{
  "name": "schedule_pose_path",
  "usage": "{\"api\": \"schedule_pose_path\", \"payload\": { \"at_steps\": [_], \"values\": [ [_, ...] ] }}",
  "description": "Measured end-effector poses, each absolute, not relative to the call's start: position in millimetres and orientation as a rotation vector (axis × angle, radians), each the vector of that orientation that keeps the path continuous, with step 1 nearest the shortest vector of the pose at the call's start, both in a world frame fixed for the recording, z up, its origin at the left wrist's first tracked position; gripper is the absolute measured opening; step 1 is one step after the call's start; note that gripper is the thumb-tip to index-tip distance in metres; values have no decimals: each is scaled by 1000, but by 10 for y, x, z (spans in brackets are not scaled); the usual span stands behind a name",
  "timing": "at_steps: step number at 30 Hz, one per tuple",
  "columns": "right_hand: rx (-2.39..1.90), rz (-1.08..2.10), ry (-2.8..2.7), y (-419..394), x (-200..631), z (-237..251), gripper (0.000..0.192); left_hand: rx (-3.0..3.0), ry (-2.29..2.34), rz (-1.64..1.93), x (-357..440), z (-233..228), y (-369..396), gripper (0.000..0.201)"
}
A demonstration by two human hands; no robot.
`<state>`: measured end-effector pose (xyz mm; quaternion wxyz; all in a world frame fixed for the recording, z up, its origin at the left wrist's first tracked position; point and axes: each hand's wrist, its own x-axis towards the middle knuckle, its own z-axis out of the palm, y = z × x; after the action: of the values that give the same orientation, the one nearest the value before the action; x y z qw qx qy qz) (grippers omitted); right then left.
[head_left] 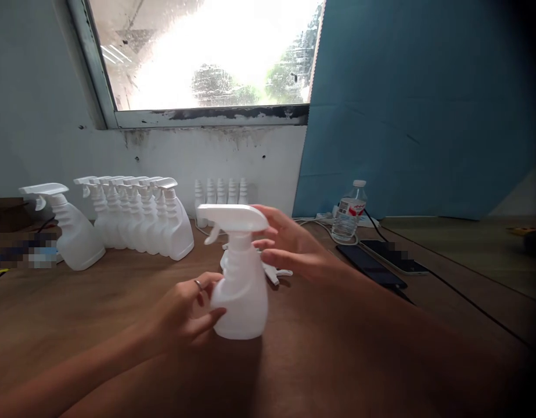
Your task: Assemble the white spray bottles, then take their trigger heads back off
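Observation:
A white plastic spray bottle point(240, 296) stands upright in front of me, its trigger head point(233, 217) on top with the nozzle pointing left. My left hand point(187, 310), with a ring on one finger, grips the lower left side of the bottle, thumb in front and fingers partly hidden behind. Around the back right of the trigger head is my right hand point(296, 244), its fingers curved and apart. Its index fingertip is hidden behind the head, so contact is unclear. Loose white trigger heads point(276, 274) lie on the table behind the bottle, partly covered.
Several white spray bottles point(137, 223) stand in a row at the left, one more point(78, 235) apart from them. White bottles without heads point(222, 190) line the wall. At right are a water bottle point(346, 212), two phones point(394, 257) and cables. A blue curtain point(407, 116) hangs behind.

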<state>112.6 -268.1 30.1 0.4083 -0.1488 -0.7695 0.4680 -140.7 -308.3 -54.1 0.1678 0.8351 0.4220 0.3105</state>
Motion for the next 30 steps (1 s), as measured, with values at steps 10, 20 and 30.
{"api": "schedule_pose_path", "payload": {
  "at_steps": [10,20,30],
  "values": [
    [-894,527,-1832,-2649,2301,238,31,1914,2503,1135,-3146,-551,-2901,41],
    [-1178,526,-1733,-2472,2776,-58,34,1836,2673,1093,-3657,-422,-2535,37],
    [-1333,613,-1852,-2316,2865,-316,35,2015,2897,979,-3654,-394,-2516,38]
  ]
}}
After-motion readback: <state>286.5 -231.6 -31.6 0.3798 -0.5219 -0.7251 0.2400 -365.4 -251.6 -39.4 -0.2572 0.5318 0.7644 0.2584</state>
